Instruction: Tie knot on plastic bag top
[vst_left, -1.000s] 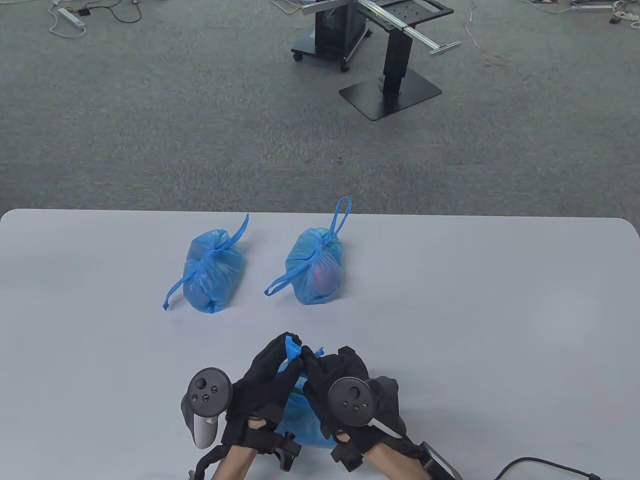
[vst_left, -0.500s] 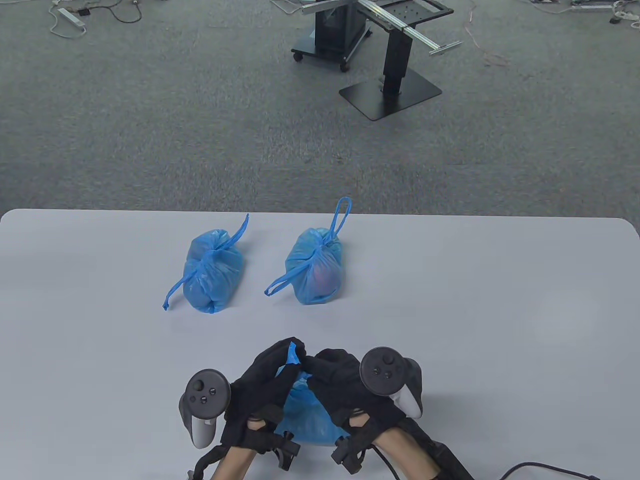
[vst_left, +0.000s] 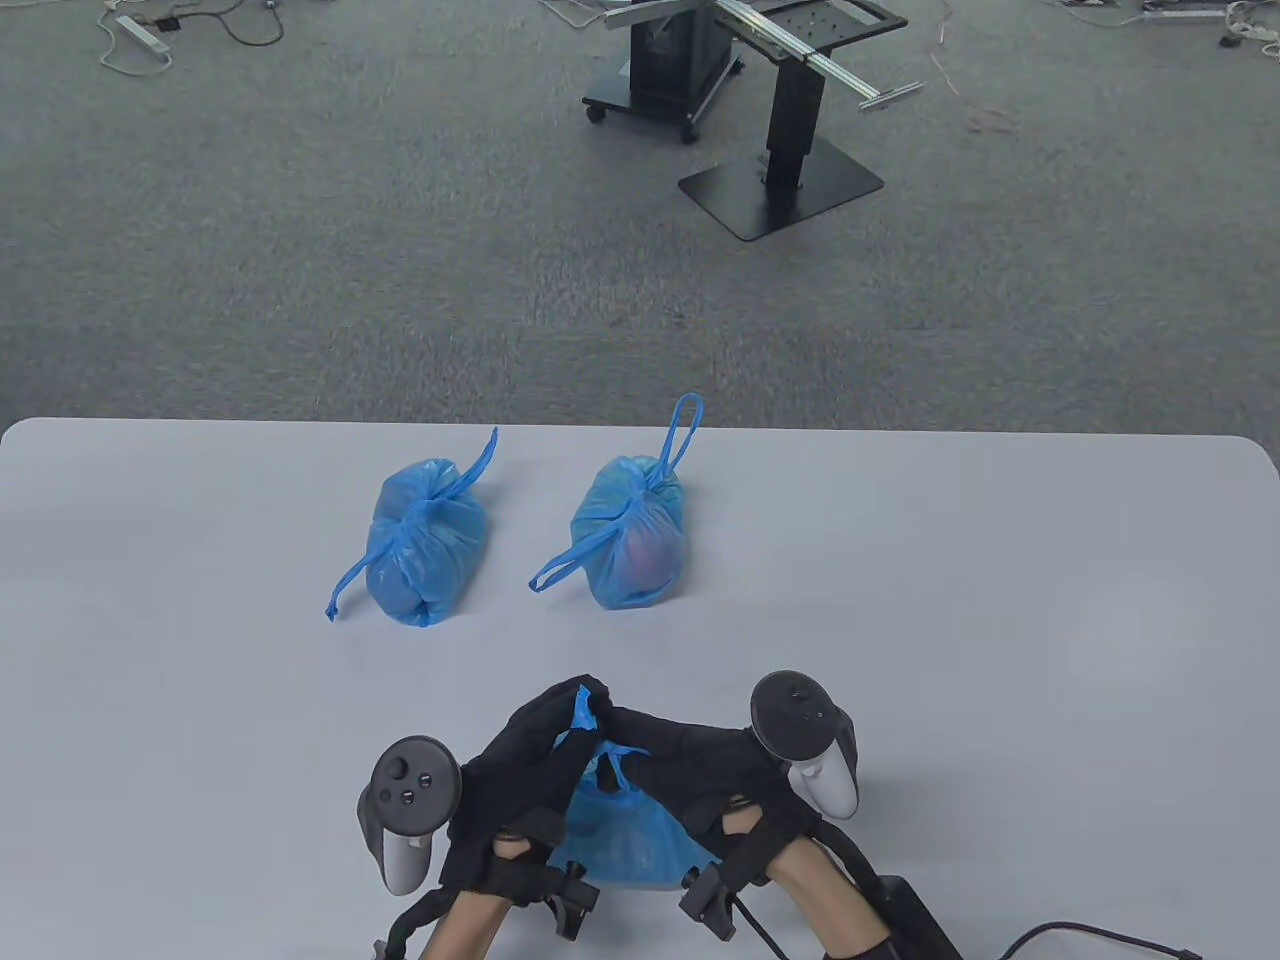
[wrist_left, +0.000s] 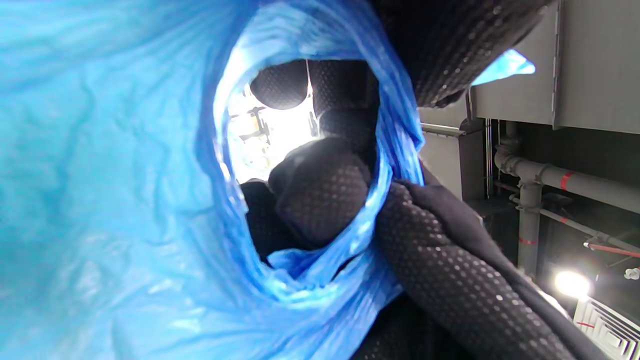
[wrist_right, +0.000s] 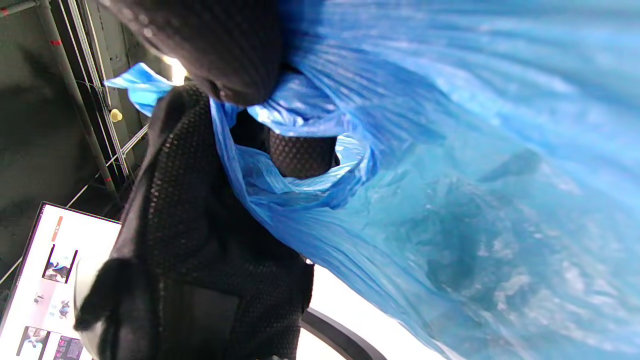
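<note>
**Two hands on one bag top: loop open, tail held at the far side**

Left to right, table view. Left hand (vst_left: 530, 760): fingers curled, pinching a short tail of blue film (vst_left: 583, 708) at the far, upper side of the bag. Between the hands sits the thin, crinkled blue plastic bag (vst_left: 625, 840), on the near edge of the pale grey desk (vst_left: 950, 600), directly in front of the person. Right hand (vst_left: 700, 765): fingers curled and reaching leftward across the bag top to meet the left hand's fingertips; it also grips film.

Wrist views: the gathered top forms an open loop (wrist_left: 395, 165), and a gloved fingertip (wrist_left: 320, 195) shows through it. Which hand's finger, cannot tell.

Key relation: the bag's body lies below and toward the person, its neck running up and away to the pinch point. Both hands meet at that point; neither is clearly nearer.

Judgement: knot formed but not cinched. Next move likely needs the tail drawn through the loop, hands pulling apart sideways.

Farther back, well apart: two similar blue bags (vst_left: 425, 545), (vst_left: 632, 545), already tied.
</note>
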